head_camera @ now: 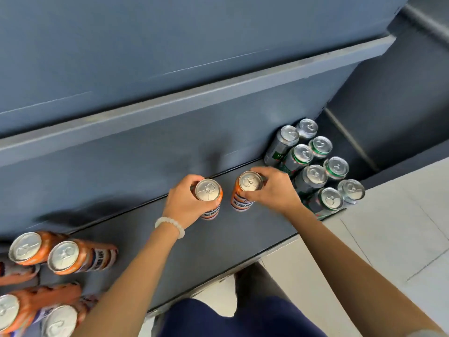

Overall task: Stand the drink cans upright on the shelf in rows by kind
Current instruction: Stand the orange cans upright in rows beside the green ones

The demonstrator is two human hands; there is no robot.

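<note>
Two orange cans stand upright near the middle of the dark grey shelf [243,234]. My left hand [184,203] grips the left orange can [209,193] round its top. My right hand [274,188] grips the right orange can [247,184] the same way. Several silver-green cans [315,176] stand upright in two rows at the shelf's right end. More orange cans [63,257] stand grouped at the left end of the shelf, some cut off by the frame edge.
An upper grey shelf board [194,93] overhangs the back of the lower shelf. A dark side panel [388,105] closes the right end. Pale tiled floor [388,239] lies in front, with my dark trousers [243,319] against the shelf edge.
</note>
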